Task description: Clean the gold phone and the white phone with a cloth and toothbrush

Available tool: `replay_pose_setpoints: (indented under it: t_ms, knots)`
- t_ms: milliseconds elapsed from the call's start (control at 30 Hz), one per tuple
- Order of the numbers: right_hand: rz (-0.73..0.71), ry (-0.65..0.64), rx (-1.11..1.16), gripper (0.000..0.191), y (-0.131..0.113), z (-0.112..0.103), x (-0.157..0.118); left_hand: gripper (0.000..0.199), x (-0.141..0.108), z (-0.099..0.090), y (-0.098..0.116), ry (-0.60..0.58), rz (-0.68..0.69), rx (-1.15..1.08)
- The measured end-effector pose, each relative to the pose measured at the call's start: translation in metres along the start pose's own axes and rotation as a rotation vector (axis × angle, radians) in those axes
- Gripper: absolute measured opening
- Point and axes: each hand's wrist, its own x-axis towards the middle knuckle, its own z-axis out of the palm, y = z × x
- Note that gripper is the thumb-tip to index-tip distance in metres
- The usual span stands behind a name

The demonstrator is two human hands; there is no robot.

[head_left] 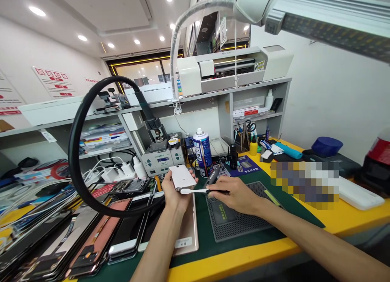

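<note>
A white smartphone (183, 176), its back facing up, rests in my left hand (174, 196), whose fingers wrap around its sides. My right hand (239, 193) pinches the dark handle of a toothbrush (195, 191). The brush's white head end lies at the phone's near edge; whether the bristles touch it I cannot tell. Both hands are above the green mat, with a grey perforated work pad (224, 229) below the right one. Just behind the right fingers is a dark grey tool (213, 175), and a rose-gold tablet-like panel (191, 229) lies under my left wrist.
Several phones and phone parts (99, 237) crowd the left side. A black hose (73, 152) loops from the grey hot-air station (163, 160). A blue spray can (202, 152) stands behind the phone. A lamp (329, 24) hangs overhead; a white box (359, 192) lies at right.
</note>
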Motion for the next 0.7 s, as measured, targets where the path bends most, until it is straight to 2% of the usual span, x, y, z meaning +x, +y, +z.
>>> replay_pose_setpoints:
  t_ms: [400,700]
  knots:
    - [0.003,0.036,-0.054,0.028,0.007,-0.004,-0.001,0.042,-0.002,0.000,0.011,-0.080,0.008,-0.038]
    - [0.046,0.021,-0.072,0.027,0.002,-0.013,0.002,0.042,0.000,-0.003,0.014,-0.119,-0.015,-0.056]
